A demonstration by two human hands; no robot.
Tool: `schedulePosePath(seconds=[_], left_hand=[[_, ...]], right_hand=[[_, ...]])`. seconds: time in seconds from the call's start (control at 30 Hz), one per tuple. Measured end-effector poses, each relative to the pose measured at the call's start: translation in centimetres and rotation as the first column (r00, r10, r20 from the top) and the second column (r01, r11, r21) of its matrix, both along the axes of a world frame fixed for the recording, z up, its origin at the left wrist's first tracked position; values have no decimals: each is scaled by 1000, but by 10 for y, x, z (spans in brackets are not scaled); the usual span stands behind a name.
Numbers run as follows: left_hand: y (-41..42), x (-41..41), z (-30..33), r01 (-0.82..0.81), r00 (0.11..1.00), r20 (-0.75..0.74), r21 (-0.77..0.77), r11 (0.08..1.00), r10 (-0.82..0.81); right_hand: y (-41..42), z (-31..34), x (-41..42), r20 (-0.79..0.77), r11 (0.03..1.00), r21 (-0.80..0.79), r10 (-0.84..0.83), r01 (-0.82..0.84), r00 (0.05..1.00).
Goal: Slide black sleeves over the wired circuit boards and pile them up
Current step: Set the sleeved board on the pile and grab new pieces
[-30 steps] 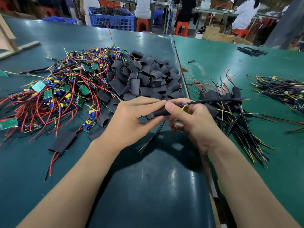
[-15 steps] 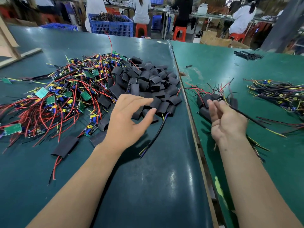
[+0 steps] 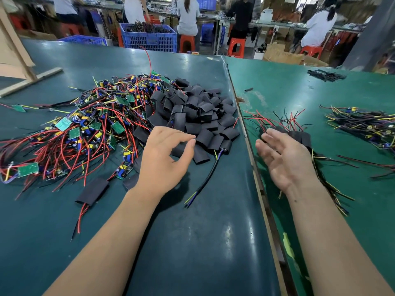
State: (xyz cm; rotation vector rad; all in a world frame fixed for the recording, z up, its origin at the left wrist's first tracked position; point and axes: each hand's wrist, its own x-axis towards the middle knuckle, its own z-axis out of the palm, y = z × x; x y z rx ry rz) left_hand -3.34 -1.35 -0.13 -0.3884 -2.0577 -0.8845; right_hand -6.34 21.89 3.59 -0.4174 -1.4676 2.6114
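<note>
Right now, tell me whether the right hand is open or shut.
Open. The right hand hovers palm up with fingers straight and spread, holding nothing, in front of the pile of sleeved boards.

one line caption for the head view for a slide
Both hands empty between cycles: left hand over the black sleeves, right hand open beside the sleeved pile.

Looking forward and down from head height, close over both forearms, facing across the green table (image 3: 192, 242) toward distant seated workers (image 3: 188, 16); single view only.
</note>
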Motion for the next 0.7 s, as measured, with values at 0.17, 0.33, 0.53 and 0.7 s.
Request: schedulePosePath(seconds=[0.17,0.33,0.53,0.7], left_hand=[[-13,-7,-3,-357,920,124,-129,925,373],[-26,-11,-10,-496,764,363,-197,846,533],[-30,-17,-14,-458,663,460,-375,806,591],[-28,-15,-8,-480,670,458,-334,811,585]], right_hand=[[0,-2,-2,-11,998,-64,4,-5,1000],[3,0,1,-29,989,-134,60,-64,998],[-8,1,12,17,951,46,306,-306,952],[-7,1,14,22,950,95,297,-298,955]])
